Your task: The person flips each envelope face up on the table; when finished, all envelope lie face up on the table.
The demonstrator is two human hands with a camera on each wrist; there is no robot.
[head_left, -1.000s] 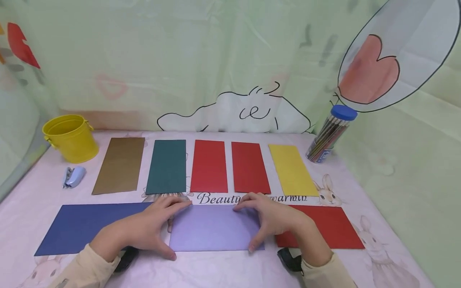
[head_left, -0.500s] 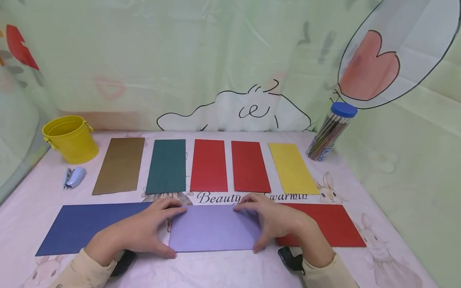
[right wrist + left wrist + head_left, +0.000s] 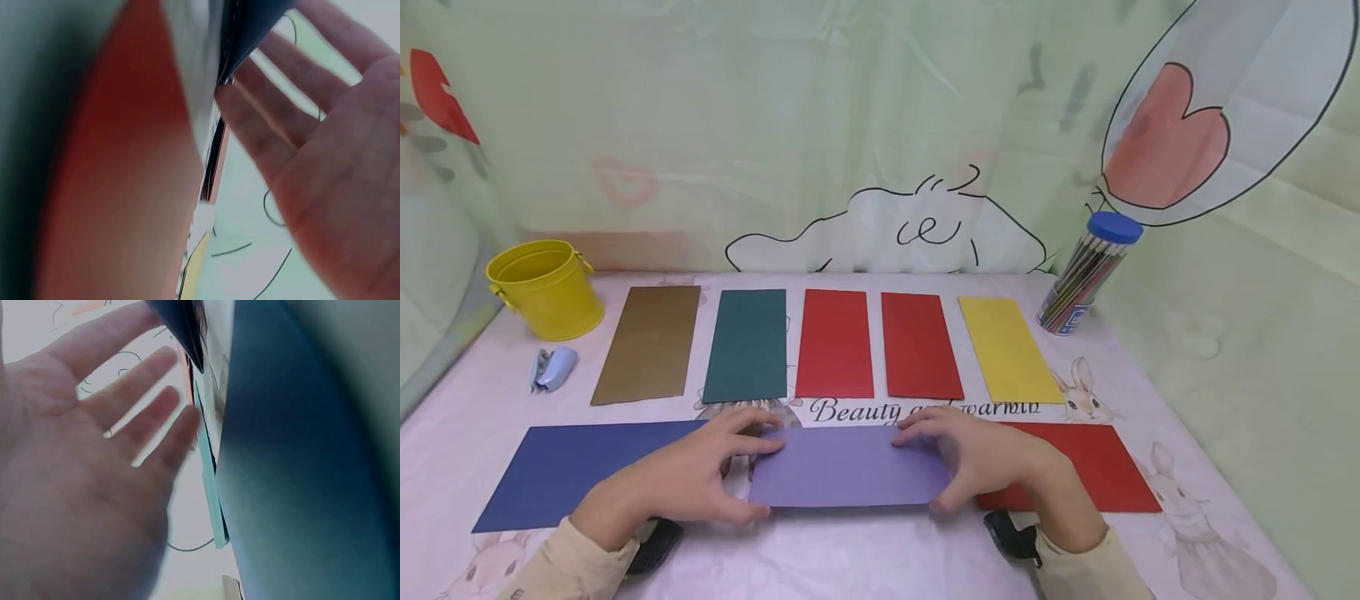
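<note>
Pinching the purple sheet (image 3: pixel 847 467) by its ends, left hand (image 3: pixel 688 479) and right hand (image 3: pixel 981 458) grip loosely.

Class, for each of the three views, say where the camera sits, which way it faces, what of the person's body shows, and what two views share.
Head: worn high, facing forward and down at the table; both hands, left hand and right hand, hold the purple sheet.
Left wrist: low at the tabletop, facing along the palm; fingers straight, blue sheet beside them.
Right wrist: low, facing along the palm; fingers straight, red sheet beside them.
Shared: each hand shows in the head view and its own wrist view.
</note>
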